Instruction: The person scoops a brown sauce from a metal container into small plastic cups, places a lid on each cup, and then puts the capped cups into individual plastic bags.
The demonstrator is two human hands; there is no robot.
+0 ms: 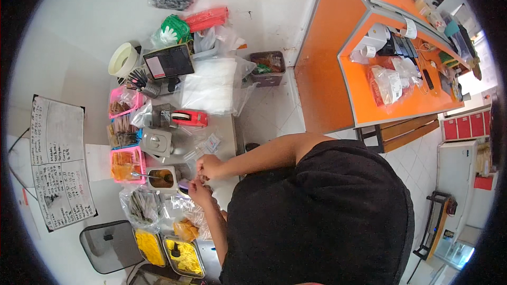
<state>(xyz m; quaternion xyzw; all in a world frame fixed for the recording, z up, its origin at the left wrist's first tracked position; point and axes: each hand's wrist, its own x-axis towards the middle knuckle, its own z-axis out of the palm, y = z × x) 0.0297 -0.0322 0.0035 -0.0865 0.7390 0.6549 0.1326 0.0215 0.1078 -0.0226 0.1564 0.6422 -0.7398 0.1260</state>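
Note:
My right hand [209,167] and my left hand [199,192] meet over the steel counter, fingers pinched together around a small item, partly hidden and too small to name. Just beyond them stands a steel pan of brown sauce [161,178] with a ladle handle [145,175] leaning out of it. A purple-rimmed round object [183,187] sits beside my left hand, partly covered by it. Near my right hand lie small clear plastic packets [210,144]. A lidded steel pan [157,142] and a red tape dispenser [190,118] stand farther to the right.
Pink baskets [143,166] of packets line the wall under a whiteboard [63,162] with writing. To the left are bagged goods [142,208] and trays of yellow food [184,259]. A tablet [169,61] and white plastic bags [210,85] lie right. A bin [267,81] stands by the orange counter [328,55].

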